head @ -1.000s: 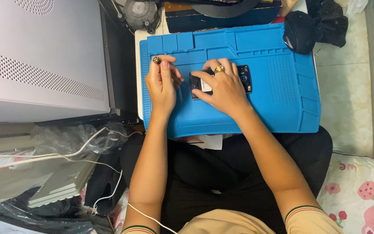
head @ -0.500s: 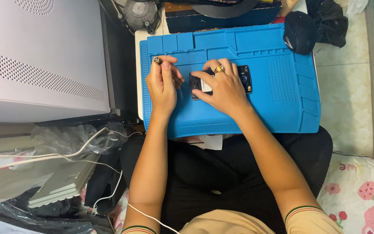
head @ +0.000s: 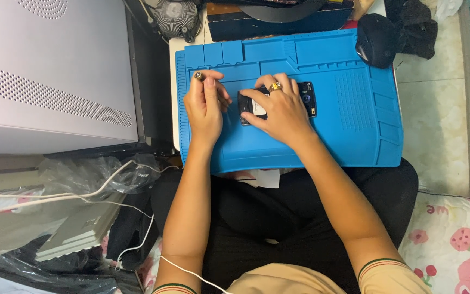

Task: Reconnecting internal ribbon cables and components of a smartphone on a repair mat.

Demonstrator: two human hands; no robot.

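**Phone on the repair mat, both hands engaged**

Large grey perforated metal case point(head: 50, 71) fills the upper left of the frame. Blue silicone repair mat with moulded compartments point(head: 349, 109) spans upper centre, across the seated person's lap. Small black rectangular phone point(head: 307, 99) lies flat at mat centre. Right hand point(head: 278, 111) presses down on it, fingers spread over its left part. Left hand point(head: 205, 106), just left of the phone, is clenched around a thin metal-capped screwdriver point(head: 198, 76).

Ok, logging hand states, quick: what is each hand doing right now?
Left hand: closed around a slim screwdriver-like tool with a brass-coloured cap.
Right hand: open, pressed flat on the small black phone.
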